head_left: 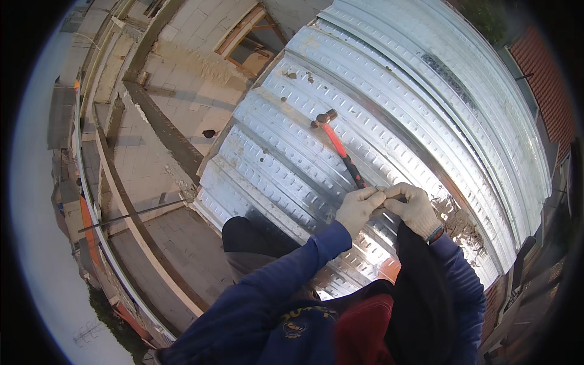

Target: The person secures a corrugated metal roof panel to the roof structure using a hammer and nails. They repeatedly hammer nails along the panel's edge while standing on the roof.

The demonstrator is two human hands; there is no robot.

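Note:
Both my hands wear pale knitted work gloves and meet in front of my lap, fingertips close together. My left hand [358, 210] is closed in a pinch, and so is my right hand [415, 210]. Whatever sits between the fingertips is too small to make out. Just beyond them a hammer [338, 145] lies on the ribbed metal decking [286, 131]. Its handle is red and black, the handle end close to my left fingers, and its dark head points away from me.
Bits of dirt dot the sheets. The decking's left edge [226, 129] drops toward block walls, concrete beams [159, 121] and a wooden-framed opening [252, 45] below. A thin dark rod [135, 214] crosses the lower left. Red roof tiles [543, 91] show at the far right.

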